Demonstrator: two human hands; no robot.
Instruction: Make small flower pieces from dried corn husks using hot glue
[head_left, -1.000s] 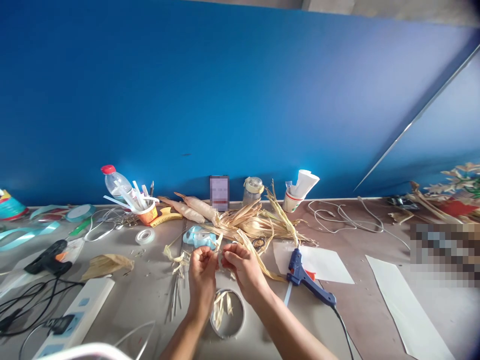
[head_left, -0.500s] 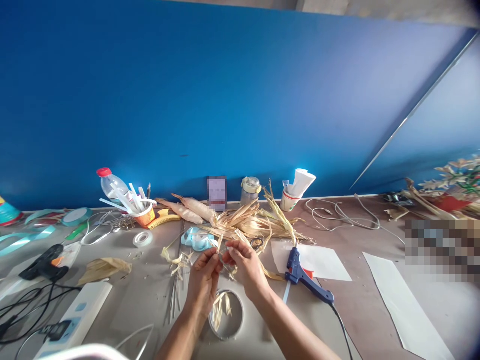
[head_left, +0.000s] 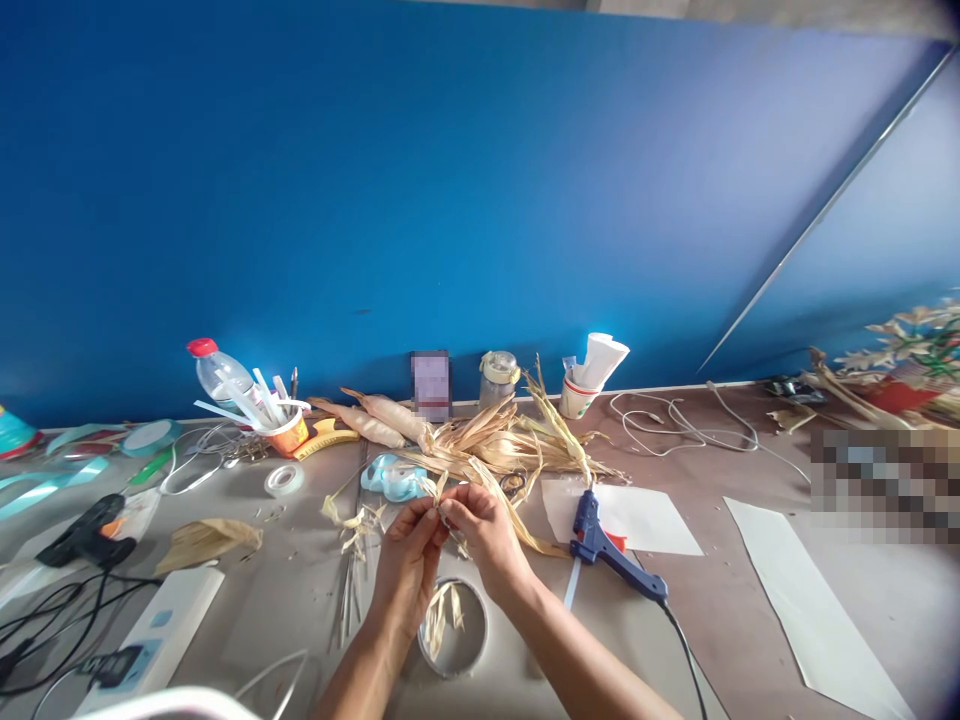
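Observation:
My left hand [head_left: 411, 548] and my right hand [head_left: 486, 535] meet at the middle of the table, fingers pinched together. Between the fingertips is a small pale strip of corn husk [head_left: 441, 484], mostly covered by the fingers. Just beyond my hands lies a heap of dry corn husks [head_left: 487, 440]. Below them a round ring-shaped container [head_left: 486, 630] has cut husk strips [head_left: 444, 620] inside. A crumpled light-blue thing [head_left: 394, 478] is beyond my left hand. Thin sticks [head_left: 349, 600] with husk scraps lie left of it.
A blue glue gun [head_left: 615, 560] rests at right near white paper [head_left: 652, 515], its cord running to the front edge. At left are a power strip [head_left: 154, 635], a black glue gun [head_left: 90, 535] and tape [head_left: 284, 479]. Cups, a bottle [head_left: 223, 370] and a jar [head_left: 499, 378] line the blue partition.
My right hand has moved slightly left, so its fingertips now close against those of my left hand. The left hand stays almost in place. The view has shifted slightly.

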